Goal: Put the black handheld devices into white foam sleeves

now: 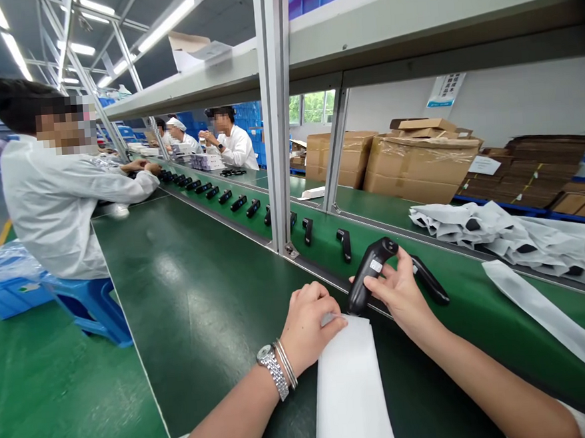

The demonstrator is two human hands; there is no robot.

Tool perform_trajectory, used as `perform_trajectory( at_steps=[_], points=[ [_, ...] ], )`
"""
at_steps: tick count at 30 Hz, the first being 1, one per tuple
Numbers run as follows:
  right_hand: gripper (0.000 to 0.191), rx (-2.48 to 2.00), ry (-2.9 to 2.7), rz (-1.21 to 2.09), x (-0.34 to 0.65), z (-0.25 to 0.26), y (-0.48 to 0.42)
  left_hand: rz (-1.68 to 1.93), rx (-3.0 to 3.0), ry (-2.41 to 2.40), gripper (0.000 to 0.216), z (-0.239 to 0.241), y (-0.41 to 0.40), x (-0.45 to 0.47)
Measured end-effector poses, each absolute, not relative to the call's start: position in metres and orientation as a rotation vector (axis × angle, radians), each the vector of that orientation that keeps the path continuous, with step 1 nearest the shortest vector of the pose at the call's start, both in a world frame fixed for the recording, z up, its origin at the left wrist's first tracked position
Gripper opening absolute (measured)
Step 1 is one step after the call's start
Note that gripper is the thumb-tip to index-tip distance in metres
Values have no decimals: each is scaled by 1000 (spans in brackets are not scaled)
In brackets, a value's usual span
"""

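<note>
My right hand (398, 292) grips a black angled handheld device (364, 281) with a small white label, tilted above the near edge of the green belt. The fingers of my left hand (312, 321) pinch the top end of a long white sleeve bag (353, 388), which lies toward me on the green table. The device's lower end is close to the bag's mouth; I cannot tell whether they touch. Another black device (430, 281) lies on the belt just behind my right hand. One more device (344, 244) lies farther left.
A metal post (278, 113) rises at the table's edge, under an overhead shelf (409, 24). White-wrapped pieces (514, 243) pile up on the right, near a loose white bag (550, 314). A co-worker (64, 181) sits at left. Cardboard boxes (413, 164) stand behind.
</note>
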State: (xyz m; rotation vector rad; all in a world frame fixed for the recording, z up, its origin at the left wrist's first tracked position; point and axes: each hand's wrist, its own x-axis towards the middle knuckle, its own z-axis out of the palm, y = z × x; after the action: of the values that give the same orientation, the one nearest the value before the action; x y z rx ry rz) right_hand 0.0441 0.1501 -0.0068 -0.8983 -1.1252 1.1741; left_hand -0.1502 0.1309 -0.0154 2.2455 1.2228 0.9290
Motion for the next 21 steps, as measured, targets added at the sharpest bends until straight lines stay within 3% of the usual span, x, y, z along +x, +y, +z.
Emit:
perform_trajectory(
  at_steps=[6,11,16,21],
  points=[
    [83,-881,-1221,1195,34,-16,146,1023,2154,1102,5,-8,126,-149],
    [37,-961,-1445,1223,23,-26,135,1197,2002,981,7,-4,123,-147],
    [29,-901,-1608,1419,11,-35,121,1295,1871,1070,8,-6,129,-150],
    [17,-997,-1617,1104,20,-25,129,1246,1872,1089,8,-14,133,-149]
  ],
)
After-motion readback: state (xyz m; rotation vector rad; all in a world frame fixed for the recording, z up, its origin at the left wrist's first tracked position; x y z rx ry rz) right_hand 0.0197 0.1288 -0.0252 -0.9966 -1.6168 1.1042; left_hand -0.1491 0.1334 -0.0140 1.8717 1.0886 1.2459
